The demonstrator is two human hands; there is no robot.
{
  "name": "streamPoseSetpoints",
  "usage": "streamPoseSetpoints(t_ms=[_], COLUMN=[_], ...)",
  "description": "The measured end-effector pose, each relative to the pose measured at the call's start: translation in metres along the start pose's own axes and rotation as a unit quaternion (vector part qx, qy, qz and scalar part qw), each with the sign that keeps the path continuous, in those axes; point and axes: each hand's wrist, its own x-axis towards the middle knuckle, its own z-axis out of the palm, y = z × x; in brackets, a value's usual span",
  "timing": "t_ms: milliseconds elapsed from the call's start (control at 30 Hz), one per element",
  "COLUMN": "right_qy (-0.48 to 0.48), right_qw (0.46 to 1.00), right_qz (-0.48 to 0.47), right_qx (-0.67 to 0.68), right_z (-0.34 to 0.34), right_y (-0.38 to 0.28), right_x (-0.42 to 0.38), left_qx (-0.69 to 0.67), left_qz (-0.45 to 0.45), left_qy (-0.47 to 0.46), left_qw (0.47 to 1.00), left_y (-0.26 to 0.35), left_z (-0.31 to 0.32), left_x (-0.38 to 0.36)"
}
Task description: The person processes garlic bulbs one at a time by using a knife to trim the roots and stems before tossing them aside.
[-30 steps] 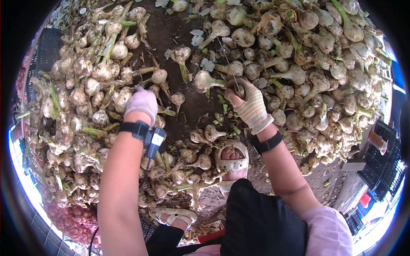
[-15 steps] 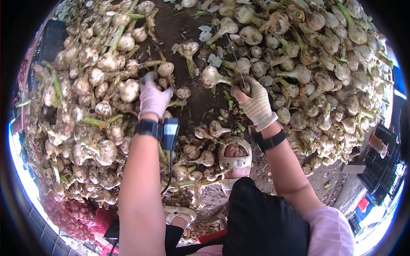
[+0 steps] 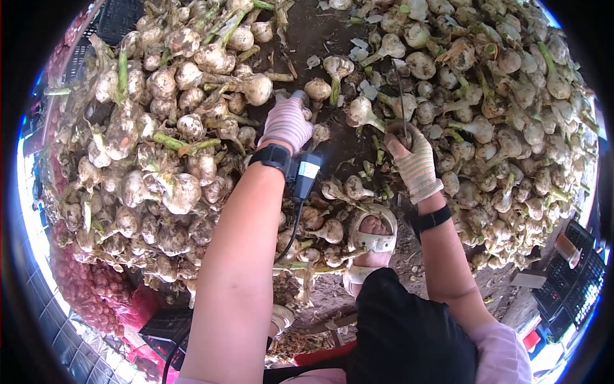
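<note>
My left hand (image 3: 286,125), in a striped glove, is at the edge of the left heap of garlic. Its fingers and thumb close in at a dirty garlic bulb (image 3: 318,89), at the stem end; some fingertips are hidden. A knife (image 3: 401,89) is gripped in my right hand (image 3: 412,160), its thin blade pointing up and away from me. Just left of that hand lies a whiter garlic bulb (image 3: 361,112), its cut green stem toward my fingers. Another bulb with a green stem (image 3: 338,66) rests on the dark ground between the heaps.
A large garlic heap (image 3: 499,128) spreads on the right, another (image 3: 153,128) on the left. My sandalled foot (image 3: 374,224) stands near loose bulbs. Black crates (image 3: 569,275) are at the right edge, red net sacks (image 3: 89,281) at lower left. A cable (image 3: 291,240) hangs by my left wrist.
The view has swung, so the scene sits farther right. My left hand has moved slightly forward and closed in at the bulb beside it. My right hand keeps the knife.
</note>
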Motion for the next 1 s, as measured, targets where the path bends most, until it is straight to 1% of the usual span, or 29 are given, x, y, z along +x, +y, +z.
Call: streamPoseSetpoints(t_ms=[33,67,100,133,167,200,233,267,333,400,433,467,500,533,567,600,667,733,767,800,833,867,900,933,967,1000], right_qy=[-0.001,-0.001,0.002,0.006,0.007,0.006,-0.004,-0.004,-0.022,-0.024,-0.035,-0.047,-0.049,-0.051,-0.057,-0.062,-0.064,-0.058,-0.067,-0.067,-0.064,-0.062,-0.063,-0.057,-0.050,-0.053], right_qw=[1.000,0.998,0.994,0.993,0.992,0.991,0.992,0.992,0.998,0.998,0.996,0.994,0.994,0.994,0.991,0.986,0.984,0.990,0.987,0.986,0.987,0.988,0.988,0.992,0.994,0.994], right_qz=[-0.002,-0.007,-0.009,-0.003,-0.030,-0.058,-0.050,-0.045,-0.007,0.012,0.011,0.009,0.023,0.022,0.017,0.012,0.017,0.013,0.007,0.006,0.007,0.010,0.010,0.029,0.048,0.046], right_qx=[-0.003,-0.057,-0.111,-0.116,-0.120,-0.123,-0.113,-0.118,-0.058,-0.064,-0.080,-0.095,-0.091,-0.093,-0.123,-0.154,-0.166,-0.125,-0.149,-0.150,-0.146,-0.141,-0.137,-0.113,-0.089,-0.088], right_z=[-0.002,-0.004,-0.008,-0.011,-0.012,-0.013,-0.014,-0.013,-0.010,-0.010,-0.009,-0.008,-0.006,-0.006,-0.006,-0.008,-0.009,-0.009,-0.010,-0.012,-0.012,-0.011,-0.010,-0.008,-0.007,-0.007], right_y=[0.000,0.001,0.003,0.003,0.001,-0.001,-0.004,-0.008,-0.011,-0.005,-0.002,0.000,0.002,0.006,0.010,0.012,0.015,0.020,0.021,0.019,0.017,0.015,0.014,0.014,0.013,0.017], right_x=[0.000,-0.001,-0.005,-0.009,-0.015,-0.019,-0.024,-0.031,-0.041,-0.051,-0.058,-0.063,-0.067,-0.070,-0.073,-0.075,-0.078,-0.080,-0.079,-0.080,-0.080,-0.081,-0.083,-0.084,-0.084,-0.083], left_qx=[-0.094,-0.187,-0.294,-0.377,-0.560,-0.654,-0.645,-0.666,-0.673,-0.621,-0.589,-0.481,-0.342,-0.192,-0.035,0.031,0.086,0.039,-0.006,-0.196,-0.448,-0.664,-0.691,-0.716,-0.784,-0.800], left_qz=[-0.018,-0.035,-0.034,-0.047,-0.065,-0.105,-0.057,-0.086,-0.089,-0.051,-0.054,0.003,0.018,0.072,0.097,0.144,0.109,0.135,0.111,0.067,-0.006,-0.078,-0.124,-0.170,-0.132,-0.117], left_qy=[0.004,0.007,0.075,0.076,0.036,-0.002,-0.078,-0.091,-0.145,-0.132,-0.126,-0.132,-0.148,-0.113,-0.154,-0.137,-0.200,-0.172,-0.208,-0.214,-0.203,-0.177,-0.172,-0.165,-0.197,-0.159], left_qw=[0.995,0.982,0.952,0.922,0.825,0.749,0.758,0.735,0.720,0.771,0.797,0.867,0.928,0.972,0.983,0.980,0.970,0.975,0.972,0.955,0.871,0.722,0.691,0.657,0.573,0.566], left_y=[-0.001,-0.005,-0.011,-0.025,-0.023,-0.020,-0.023,-0.028,-0.044,-0.034,-0.022,-0.012,-0.005,0.016,0.032,0.040,0.051,0.038,0.032,0.018,0.002,-0.006,-0.019,-0.025,-0.039,-0.048], left_z=[-0.004,-0.010,-0.015,-0.018,-0.037,-0.057,-0.076,-0.084,-0.086,-0.078,-0.069,-0.058,-0.035,-0.033,-0.027,-0.009,0.020,0.026,0.018,0.018,0.027,0.023,0.015,-0.007,-0.004,0.000], left_x=[-0.002,-0.004,-0.013,-0.015,-0.035,-0.049,-0.061,-0.077,-0.099,-0.123,-0.130,-0.134,-0.135,-0.141,-0.137,-0.139,-0.135,-0.128,-0.123,-0.122,-0.123,-0.125,-0.134,-0.145,-0.151,-0.160])
